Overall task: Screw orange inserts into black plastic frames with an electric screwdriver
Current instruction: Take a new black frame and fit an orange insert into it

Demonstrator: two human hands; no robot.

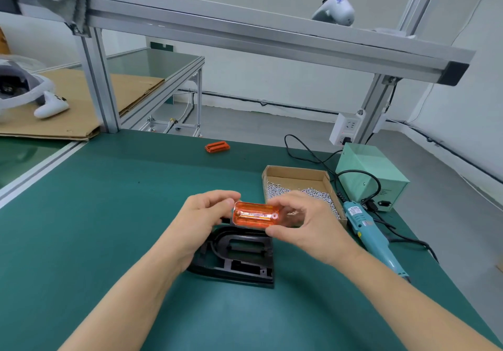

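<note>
- Head view: both hands hold one orange insert (255,217) above the green table (95,214), near the middle.
- left hand (202,216) pinches the insert's left end, thumb and fingers curled round the short edge.
- right hand (304,221) pinches the insert's right end, thumb under the near edge, fingers over the far edge.
- Insert is translucent, rounded rectangle, tilted toward the camera; a screw boss shows near its right end.
- black plastic frame (239,258) lies flat on the table just below the hands, its oblong opening facing up; left wrist overlaps its left edge.
- Insert is lifted off the frame, over the frame's far edge; can't tell if they touch.
- second orange insert (217,147) lies alone near the far edge of the table, well apart from the hands.
- cardboard box (299,179) of silver screws (321,198) sits right of centre, just behind the right hand.
- electric screwdriver (373,239), teal, lies on the table along the right edge, tip toward the near side, untouched.
- pale green power supply (373,176) stands at the far right corner, black cables running from it.
- aluminium rack beam (245,32) crosses overhead.
</note>
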